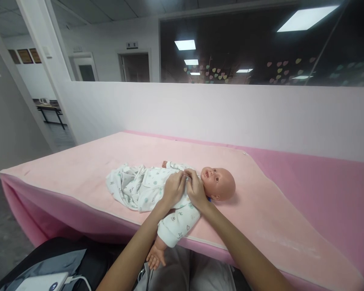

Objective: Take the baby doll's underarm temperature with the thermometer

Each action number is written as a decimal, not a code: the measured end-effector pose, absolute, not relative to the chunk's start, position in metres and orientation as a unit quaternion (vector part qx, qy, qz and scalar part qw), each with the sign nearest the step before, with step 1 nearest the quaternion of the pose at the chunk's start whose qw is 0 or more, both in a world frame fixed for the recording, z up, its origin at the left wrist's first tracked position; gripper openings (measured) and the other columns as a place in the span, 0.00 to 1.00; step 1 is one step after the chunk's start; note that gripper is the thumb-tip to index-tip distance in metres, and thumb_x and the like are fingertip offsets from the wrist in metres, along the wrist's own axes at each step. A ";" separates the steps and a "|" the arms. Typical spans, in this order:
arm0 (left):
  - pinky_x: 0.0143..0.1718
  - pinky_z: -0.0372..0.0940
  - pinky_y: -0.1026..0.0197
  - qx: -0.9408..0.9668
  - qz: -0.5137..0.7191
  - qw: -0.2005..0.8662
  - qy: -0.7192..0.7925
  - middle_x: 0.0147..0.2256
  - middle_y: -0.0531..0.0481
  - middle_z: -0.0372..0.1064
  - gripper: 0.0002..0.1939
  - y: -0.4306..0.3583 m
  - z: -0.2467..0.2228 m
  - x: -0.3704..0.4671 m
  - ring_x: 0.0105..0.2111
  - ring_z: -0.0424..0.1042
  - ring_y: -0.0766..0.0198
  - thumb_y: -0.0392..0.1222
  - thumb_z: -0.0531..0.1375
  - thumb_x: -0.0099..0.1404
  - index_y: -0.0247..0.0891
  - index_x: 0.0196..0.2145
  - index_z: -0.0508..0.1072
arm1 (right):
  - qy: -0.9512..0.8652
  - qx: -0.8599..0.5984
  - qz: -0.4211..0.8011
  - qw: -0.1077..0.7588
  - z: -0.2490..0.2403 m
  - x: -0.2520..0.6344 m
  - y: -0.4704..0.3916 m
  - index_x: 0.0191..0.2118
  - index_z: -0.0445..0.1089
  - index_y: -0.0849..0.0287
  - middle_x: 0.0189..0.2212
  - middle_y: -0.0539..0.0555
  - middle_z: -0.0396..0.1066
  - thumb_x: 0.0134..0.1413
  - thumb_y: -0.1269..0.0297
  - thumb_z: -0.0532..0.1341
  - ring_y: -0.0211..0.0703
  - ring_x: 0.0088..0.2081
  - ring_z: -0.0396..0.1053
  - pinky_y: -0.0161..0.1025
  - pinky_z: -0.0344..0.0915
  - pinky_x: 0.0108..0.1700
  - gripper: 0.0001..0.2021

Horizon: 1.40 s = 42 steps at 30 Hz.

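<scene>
A baby doll point(218, 184) lies on its back with its head to the right, dressed in a white printed top point(153, 184). My left hand point(174, 188) and my right hand point(195, 189) meet at the upper chest, near the neck. Both have curled fingers pinching the front of the top; the exact bit of cloth between the fingertips is hidden. One sleeve point(179, 224) hangs toward me over the near edge, with the doll's hand point(156, 255) showing from its cuff. White patterned cloth point(123, 186) lies bunched around the legs, which are covered.
Under the doll is a light pink mat point(87, 161) over a darker pink cover point(321, 182). A white wall with a window point(230, 48) stands behind. At lower left, a white device point(44, 283) with a cable lies on dark and grey fabric beside my lap.
</scene>
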State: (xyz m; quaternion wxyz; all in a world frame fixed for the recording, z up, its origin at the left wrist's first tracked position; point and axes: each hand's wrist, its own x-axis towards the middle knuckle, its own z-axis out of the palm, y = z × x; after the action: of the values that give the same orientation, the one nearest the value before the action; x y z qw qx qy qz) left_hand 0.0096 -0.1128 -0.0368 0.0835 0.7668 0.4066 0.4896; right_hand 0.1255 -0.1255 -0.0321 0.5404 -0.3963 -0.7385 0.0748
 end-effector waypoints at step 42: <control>0.40 0.64 0.60 0.700 0.574 0.184 0.383 0.33 0.48 0.71 0.08 -0.112 -0.024 -0.036 0.37 0.69 0.61 0.40 0.52 0.63 0.38 0.34 0.71 | -0.760 -0.399 -0.078 0.507 -0.031 0.122 -0.128 0.39 0.67 0.59 0.35 0.55 0.71 0.57 0.69 0.52 0.45 0.39 0.66 0.44 0.62 0.43 0.08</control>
State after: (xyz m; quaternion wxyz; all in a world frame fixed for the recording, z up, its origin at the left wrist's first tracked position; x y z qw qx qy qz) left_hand -0.0358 -0.1122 -0.0235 0.1841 0.7000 0.3833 0.5738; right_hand 0.1217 -0.1281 -0.0312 0.5073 -0.3987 -0.7600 -0.0777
